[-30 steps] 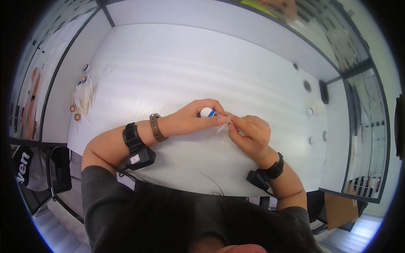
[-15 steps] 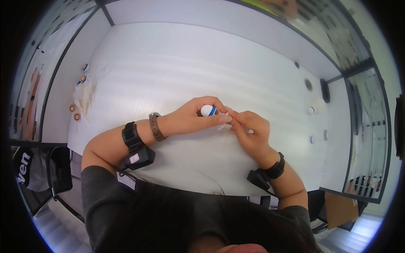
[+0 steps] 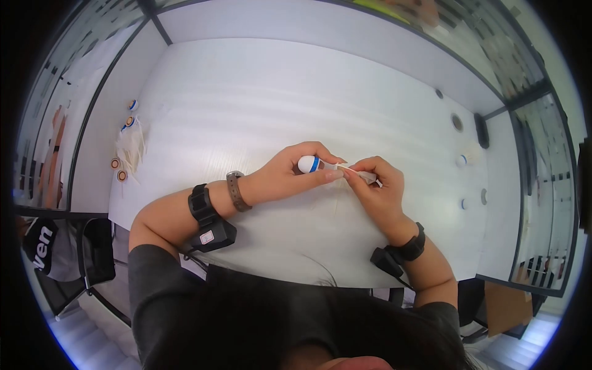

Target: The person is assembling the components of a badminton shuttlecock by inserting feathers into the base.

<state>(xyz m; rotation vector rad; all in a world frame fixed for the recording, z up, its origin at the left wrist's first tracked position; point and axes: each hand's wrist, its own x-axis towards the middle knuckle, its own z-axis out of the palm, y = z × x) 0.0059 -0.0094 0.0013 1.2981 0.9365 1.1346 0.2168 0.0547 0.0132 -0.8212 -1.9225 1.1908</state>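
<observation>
Over the middle of the white table, my left hand is closed round a shuttlecock with a white rounded head and a blue band. The head points left, toward my left palm. My right hand is closed on a white feather just right of the shuttlecock's head. The fingertips of both hands nearly meet around the feather's thin shaft. How the feather joins the head is too small to tell.
At the left edge lie several blue-banded heads and white feathers. On the right are a shuttlecock, a small blue-and-white piece, round table holes and a black object. Low partitions border the table.
The whole view has shifted slightly. A white feather now shows more clearly between my right fingers, slanting down to the right; the strands that hung below my fingers are no longer distinct.
</observation>
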